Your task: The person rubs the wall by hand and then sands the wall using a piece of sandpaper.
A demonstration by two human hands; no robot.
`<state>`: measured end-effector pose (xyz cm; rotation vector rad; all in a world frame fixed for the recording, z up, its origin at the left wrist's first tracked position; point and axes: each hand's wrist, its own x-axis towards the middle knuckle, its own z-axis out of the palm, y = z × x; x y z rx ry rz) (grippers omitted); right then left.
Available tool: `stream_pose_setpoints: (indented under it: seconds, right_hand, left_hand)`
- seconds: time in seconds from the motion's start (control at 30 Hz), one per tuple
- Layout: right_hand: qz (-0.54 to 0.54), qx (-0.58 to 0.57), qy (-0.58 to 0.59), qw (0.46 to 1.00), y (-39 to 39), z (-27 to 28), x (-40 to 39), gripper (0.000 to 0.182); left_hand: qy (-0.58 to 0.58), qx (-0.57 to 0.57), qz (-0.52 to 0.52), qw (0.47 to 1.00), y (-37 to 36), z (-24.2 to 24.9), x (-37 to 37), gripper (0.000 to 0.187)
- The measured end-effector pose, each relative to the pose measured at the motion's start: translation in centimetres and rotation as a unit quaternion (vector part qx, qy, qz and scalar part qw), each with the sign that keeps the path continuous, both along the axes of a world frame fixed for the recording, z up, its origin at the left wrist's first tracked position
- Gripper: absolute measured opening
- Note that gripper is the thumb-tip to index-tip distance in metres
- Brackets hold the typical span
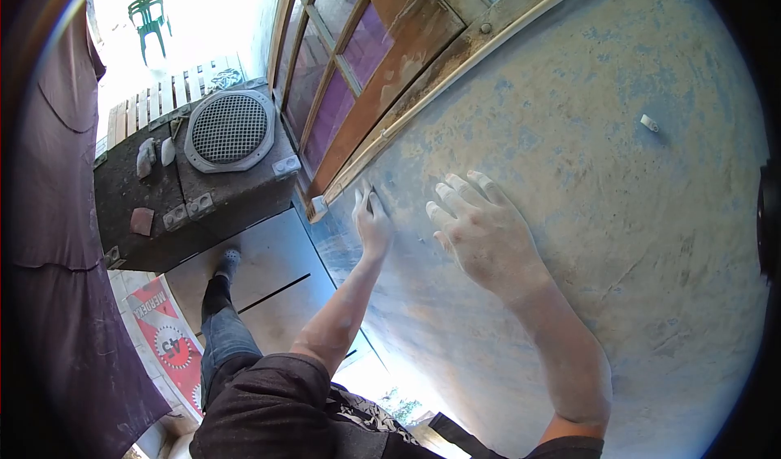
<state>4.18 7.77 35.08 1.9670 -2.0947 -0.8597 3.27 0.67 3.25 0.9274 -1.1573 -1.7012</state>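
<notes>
My right hand lies against a patchy grey-blue wall, its fingers stretched out and slightly apart. White dust coats the hand and forearm. If anything lies under the palm, it is hidden. My left hand is at the same wall, lower left of the right one, near the end of a pale pipe that runs along the window frame. Its fingers point up, with a dark gap between them, and I see nothing held. White powder covers these fingertips too.
A wooden window with purple panes borders the wall. A dark bench carries a round speaker, several sockets and small lumps. A small white fitting juts from the wall. A purple curtain, a red banner and a green chair are at left.
</notes>
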Motion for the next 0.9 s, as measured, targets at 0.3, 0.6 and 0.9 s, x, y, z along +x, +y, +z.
stream_pose_setpoints:
  seconds: [0.3, 0.6, 0.9]
  right_hand:
    - [0.020, 0.006, 0.024, 0.999, -0.1, -0.3, -0.1, 0.039]
    - [0.009, 0.002, 0.014, 1.000, 0.0, -0.2, 0.2, 0.040]
    - [0.023, -0.025, -0.003, 0.999, 0.1, 0.2, 0.0, 0.038]
  left_hand:
    - [-0.050, -0.232, 0.041, 0.971, 4.4, 0.1, 1.6, 0.048]
    - [-0.053, -0.153, 0.095, 0.982, 2.0, 3.3, -0.2, 0.049]
    - [-0.018, 0.039, 0.049, 0.998, 0.8, -1.7, -1.5, 0.049]
